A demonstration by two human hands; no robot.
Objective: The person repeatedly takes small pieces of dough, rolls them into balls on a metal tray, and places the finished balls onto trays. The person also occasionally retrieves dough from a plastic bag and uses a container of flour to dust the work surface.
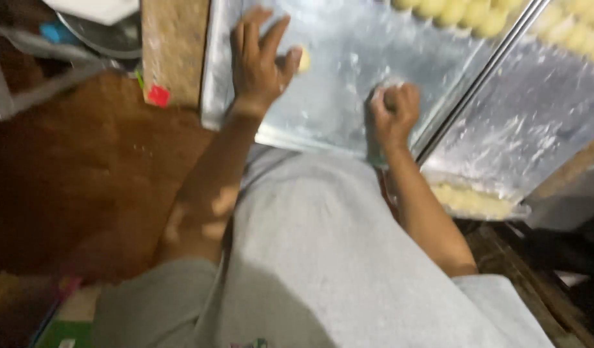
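My left hand (pixel 258 61) lies flat with fingers spread on a floured metal tray (pixel 348 71), its thumb touching a small pale dough ball (pixel 304 59). Near the tray's front right, my right hand (pixel 394 113) is curled into a fist, apparently closed on a bit of dough; what is inside is mostly hidden. Rows of pale dough balls (pixel 458 11) sit along the tray's far edge.
A second floured metal tray (pixel 529 129) lies to the right, with dough balls (pixel 581 32) at its far end and a lump of dough (pixel 471 201) under its near edge. A wooden board (pixel 171 48) stands left of the tray. Brown floor lies at the left.
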